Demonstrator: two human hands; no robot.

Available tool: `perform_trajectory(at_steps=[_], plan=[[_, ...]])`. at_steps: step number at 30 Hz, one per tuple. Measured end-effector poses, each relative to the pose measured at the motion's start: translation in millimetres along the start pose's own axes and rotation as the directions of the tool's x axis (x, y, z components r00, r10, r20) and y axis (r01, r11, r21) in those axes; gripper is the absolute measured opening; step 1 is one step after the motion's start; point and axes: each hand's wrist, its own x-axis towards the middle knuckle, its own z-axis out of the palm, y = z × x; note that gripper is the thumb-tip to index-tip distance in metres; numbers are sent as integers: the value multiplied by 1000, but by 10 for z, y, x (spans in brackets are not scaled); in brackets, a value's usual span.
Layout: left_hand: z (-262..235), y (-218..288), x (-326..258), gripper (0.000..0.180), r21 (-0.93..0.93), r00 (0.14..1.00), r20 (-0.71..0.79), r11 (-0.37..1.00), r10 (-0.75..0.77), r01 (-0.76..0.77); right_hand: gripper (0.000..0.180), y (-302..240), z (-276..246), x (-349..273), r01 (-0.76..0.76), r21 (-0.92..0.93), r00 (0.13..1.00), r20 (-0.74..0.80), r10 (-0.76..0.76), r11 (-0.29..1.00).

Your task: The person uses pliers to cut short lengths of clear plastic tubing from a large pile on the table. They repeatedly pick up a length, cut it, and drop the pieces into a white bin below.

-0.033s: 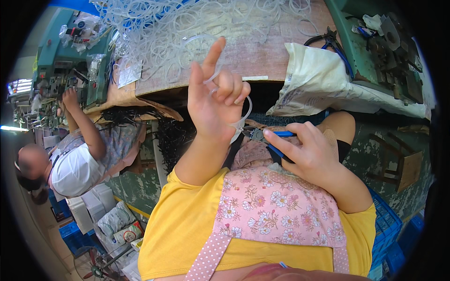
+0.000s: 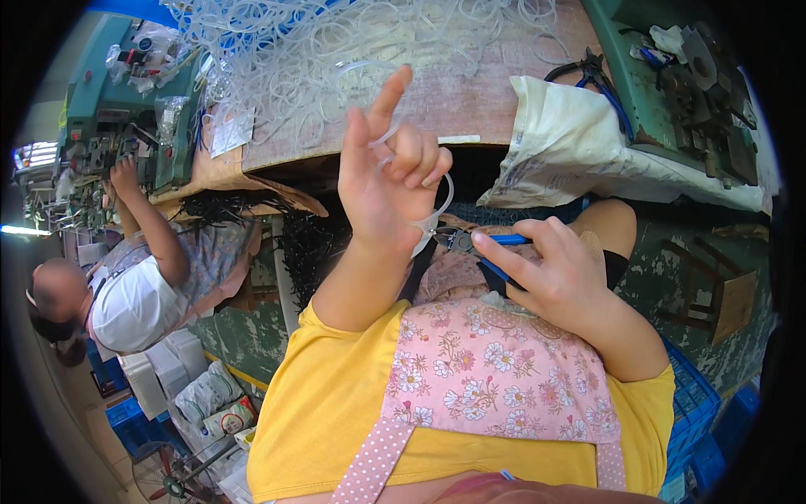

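Bench [image 2: 495,105] spanned the top, with the loose tubing pile [image 2: 277,50] on it; the raised left index sat close to those loops, so a swing forward could've snagged one. Left hand [image 2: 388,181]: thumb and index apart, the rest curled in on the clear tube. Right hand [image 2: 554,269]: fingers wrapped round the blue-handled pliers [image 2: 509,240]. Nose pointed at the left wrist, so a slip could've pinched skin. Couldn't tell if the jaws were biting. Clear tube [image 2: 451,193] arced from the left fingers down to the pliers' nose; light hold, so a hard tug might've pulled it free, and over-squeezing might've nicked it.
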Motion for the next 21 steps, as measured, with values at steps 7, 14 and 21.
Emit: perform_trajectory(at_steps=[7,14,21], plan=[[-23,-54,93,57,-123,943,120,938,-310,324,65,91,-66,-31,4,93,996,86,-12,996],[-46,-49,134,56,-193,940,119,921,-320,338,69,41,-100,-81,-199,464,978,39,205,863],[-257,-312,23,68,280,987,-64,947,-145,157,69,57,-28,-48,0,220,1000,4,0,975]])
